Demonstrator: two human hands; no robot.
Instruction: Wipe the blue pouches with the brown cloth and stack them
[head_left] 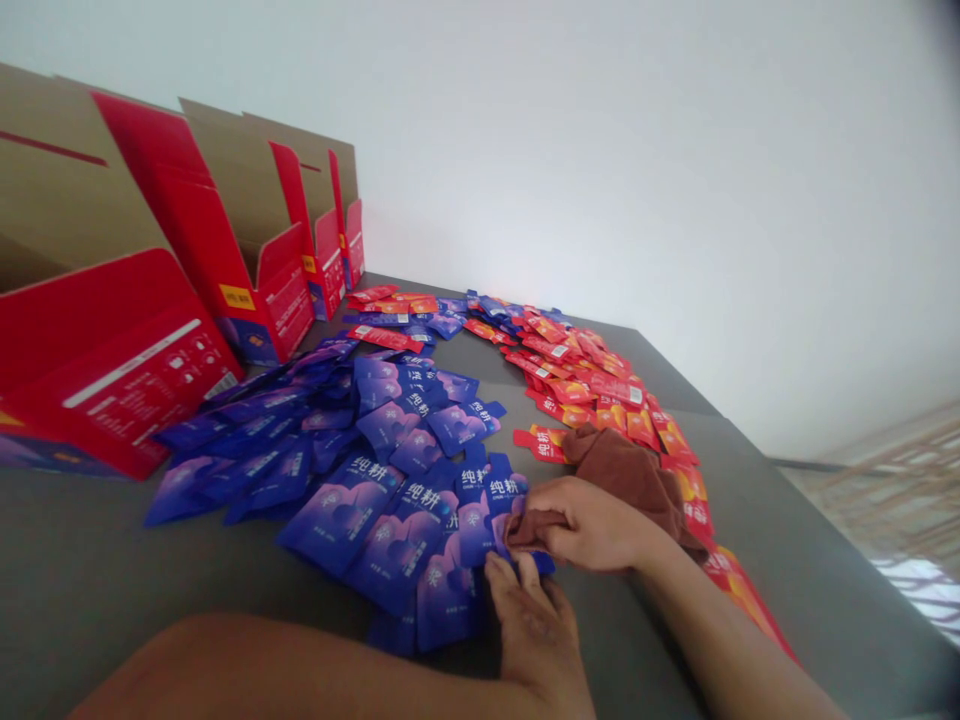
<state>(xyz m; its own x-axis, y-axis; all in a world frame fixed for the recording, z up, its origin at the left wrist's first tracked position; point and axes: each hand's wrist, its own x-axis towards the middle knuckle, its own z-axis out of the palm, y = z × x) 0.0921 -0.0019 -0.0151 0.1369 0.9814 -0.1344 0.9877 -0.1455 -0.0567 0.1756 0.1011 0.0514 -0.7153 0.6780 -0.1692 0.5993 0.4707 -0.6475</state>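
My right hand (589,522) is closed around a bunched brown cloth (626,470), one wad of it pressed onto a blue-purple pouch (504,492). The rest of the cloth trails behind the hand, over some red pouches. Below it, my left hand (538,625) has its fingers apart, the tips touching the lower edge of that same pouch. More blue-purple pouches (405,525) with white lettering overlap to the left of both hands. A curved heap of red-orange pouches (592,375) lies beyond and to the right.
Several open red cartons (142,370) with tall brown flaps stand in a row along the left. The grey table (472,362) meets a white wall at the back. Some blue and red pouches mix at the far end. Beyond the right edge is a blurred slatted structure (892,490).
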